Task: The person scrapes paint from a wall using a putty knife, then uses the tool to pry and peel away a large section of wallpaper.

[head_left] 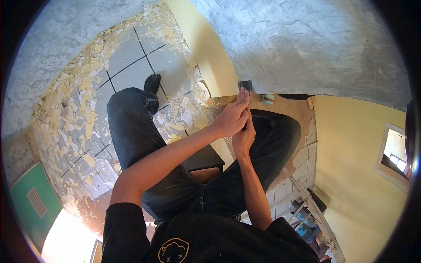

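Note:
Both my hands are together on a scraper with a wide dark blade [245,84], its edge against the wall corner where yellow paint [210,52] meets bare grey plaster [302,52]. My right hand [245,139] is closed around the handle, which is mostly hidden. Stretched over the tool from the left, my left hand [231,117] presses its fingers near the blade, with the thumb lower down. My knees are spread on either side of the hands.
Paint flakes [70,127] cover much of the tiled floor [131,65]. Beneath me is a dark seat [204,158]. A ladder [313,206] stands lower right beside a yellow wall [351,144]. A green panel [37,204] is at lower left.

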